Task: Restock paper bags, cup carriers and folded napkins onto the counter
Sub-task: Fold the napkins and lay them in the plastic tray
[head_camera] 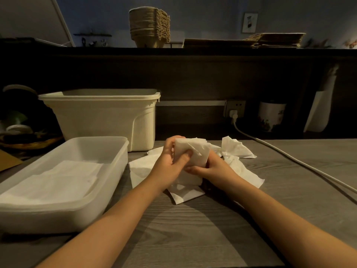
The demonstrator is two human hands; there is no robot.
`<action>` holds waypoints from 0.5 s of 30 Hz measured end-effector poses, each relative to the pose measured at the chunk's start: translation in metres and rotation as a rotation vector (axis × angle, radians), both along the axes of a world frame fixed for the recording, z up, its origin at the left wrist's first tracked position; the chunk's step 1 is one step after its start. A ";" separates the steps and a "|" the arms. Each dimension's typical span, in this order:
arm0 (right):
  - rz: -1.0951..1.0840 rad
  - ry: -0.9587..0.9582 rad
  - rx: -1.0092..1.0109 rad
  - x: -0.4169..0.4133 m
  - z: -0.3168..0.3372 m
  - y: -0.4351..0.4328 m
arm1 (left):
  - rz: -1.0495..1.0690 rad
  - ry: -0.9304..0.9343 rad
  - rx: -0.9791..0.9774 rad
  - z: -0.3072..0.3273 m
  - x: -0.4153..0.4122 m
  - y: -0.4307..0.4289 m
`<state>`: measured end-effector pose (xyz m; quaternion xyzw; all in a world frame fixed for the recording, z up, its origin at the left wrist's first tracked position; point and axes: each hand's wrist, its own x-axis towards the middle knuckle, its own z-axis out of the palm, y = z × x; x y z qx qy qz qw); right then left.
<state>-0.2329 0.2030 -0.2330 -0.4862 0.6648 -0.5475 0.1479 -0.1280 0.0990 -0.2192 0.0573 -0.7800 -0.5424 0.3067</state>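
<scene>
A folded white napkin (193,151) is held upright above the grey table between both hands. My left hand (170,159) grips its left side, thumb across the front. My right hand (210,169) holds its lower right edge from below. Loose unfolded napkins (237,151) lie crumpled on the table behind and under my hands. A shallow white tray (108,176) at the left holds flat napkins (63,176). On the high counter at the back stand a stack of pulp cup carriers (149,26) and a flat pile of brown paper bags (270,40).
A cream plastic bin (100,115) stands behind the tray. A white cable (289,159) runs from a wall socket (234,111) across the table's right side. A patterned jar (271,117) sits at the back right. Dark clutter fills the far left.
</scene>
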 end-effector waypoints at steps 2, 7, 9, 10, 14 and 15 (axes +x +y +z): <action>0.009 -0.025 -0.016 0.001 0.001 0.001 | 0.006 -0.053 0.017 0.000 0.001 0.001; 0.004 0.002 0.003 0.006 -0.001 0.001 | 0.018 -0.164 -0.019 -0.003 0.001 0.002; 0.007 0.015 -0.004 0.009 0.001 0.000 | -0.018 -0.164 -0.014 -0.003 0.001 0.001; 0.004 0.017 -0.018 0.011 0.003 0.000 | -0.031 -0.152 -0.006 -0.002 0.001 0.001; -0.021 0.044 -0.085 0.016 0.007 0.000 | -0.027 -0.090 0.022 0.000 0.001 0.003; -0.025 0.059 -0.088 0.016 0.007 0.000 | -0.022 -0.082 0.032 0.000 0.001 0.002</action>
